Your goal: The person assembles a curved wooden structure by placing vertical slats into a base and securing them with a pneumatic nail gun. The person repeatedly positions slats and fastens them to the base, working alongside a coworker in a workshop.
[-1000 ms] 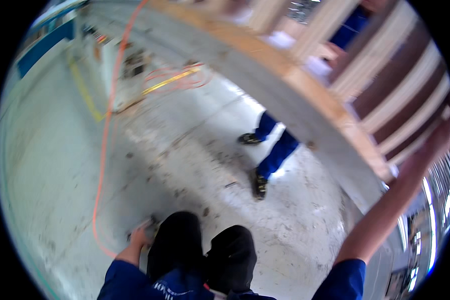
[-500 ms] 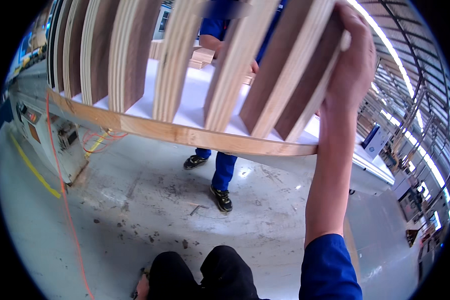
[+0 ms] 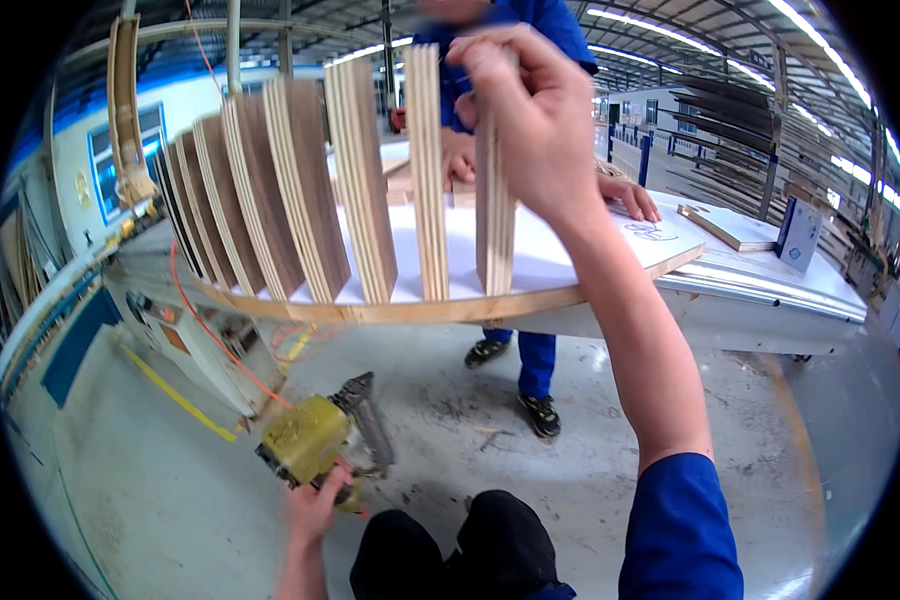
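Note:
My right hand (image 3: 545, 125) is closed on the upper end of the rightmost upright plywood slat (image 3: 494, 225), partly covering it. Several more plywood slats (image 3: 365, 190), with pale layered edges and brown faces, stand in a row to its left. They rise from a white-topped panel (image 3: 555, 265) with a curved, pale wooden edge. Low at the left, my left hand (image 3: 315, 500) grips the handle of a yellow-green nail gun (image 3: 310, 437). The gun hangs below the panel, apart from it, an orange hose (image 3: 215, 340) running up behind it.
Across the panel stands a person in blue (image 3: 560, 40), a hand (image 3: 628, 197) resting on the white surface. A grey machine table (image 3: 760, 305) extends right, bearing a wooden board (image 3: 730, 230) and a blue-and-white box (image 3: 798, 235). Sheet stacks (image 3: 715, 140) fill the background.
My left hand has risen from the lower edge, bringing the nail gun into view. The view has pulled back and tilted up. My right hand still has hold of a slat's top.

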Demonstrator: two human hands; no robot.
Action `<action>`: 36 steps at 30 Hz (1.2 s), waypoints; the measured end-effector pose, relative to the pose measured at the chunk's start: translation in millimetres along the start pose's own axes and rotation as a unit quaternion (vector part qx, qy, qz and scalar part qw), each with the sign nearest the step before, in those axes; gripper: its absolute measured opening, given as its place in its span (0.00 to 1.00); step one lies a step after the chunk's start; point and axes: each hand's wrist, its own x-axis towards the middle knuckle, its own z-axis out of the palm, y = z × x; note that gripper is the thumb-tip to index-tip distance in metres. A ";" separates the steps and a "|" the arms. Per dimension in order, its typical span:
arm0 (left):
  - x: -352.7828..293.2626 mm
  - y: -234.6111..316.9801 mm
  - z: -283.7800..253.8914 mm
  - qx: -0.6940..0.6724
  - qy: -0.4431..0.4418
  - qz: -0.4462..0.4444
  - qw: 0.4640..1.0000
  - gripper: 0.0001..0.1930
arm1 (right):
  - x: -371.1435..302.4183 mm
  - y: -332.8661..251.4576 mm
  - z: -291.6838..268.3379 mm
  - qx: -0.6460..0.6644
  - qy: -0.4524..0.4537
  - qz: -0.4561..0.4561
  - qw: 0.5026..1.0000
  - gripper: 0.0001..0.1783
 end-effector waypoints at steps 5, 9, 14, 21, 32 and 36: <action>-3.4 49.2 53.4 -0.347 -0.091 0.001 0.934 0.12 | -0.4 3.3 11.3 0.052 0.008 0.030 0.998 0.11; 6.1 48.6 103.1 -0.533 -0.169 -0.097 0.823 0.18 | 0.9 5.9 8.2 0.047 0.011 0.021 0.999 0.11; 11.5 52.9 151.3 -0.677 -0.192 -0.146 0.696 0.18 | 3.9 12.9 11.2 0.032 0.020 -0.028 0.999 0.11; 16.9 66.4 192.2 -0.821 -0.165 -0.225 0.498 0.14 | -37.4 -10.9 21.2 0.178 -0.063 0.098 0.977 0.07; 26.9 72.7 214.0 -0.854 -0.263 -0.188 0.408 0.15 | 7.0 12.6 10.1 0.008 0.008 -0.014 1.000 0.12; 26.5 71.2 213.3 -0.860 -0.261 -0.196 0.391 0.15 | 3.5 8.1 14.0 0.029 0.009 0.018 0.999 0.13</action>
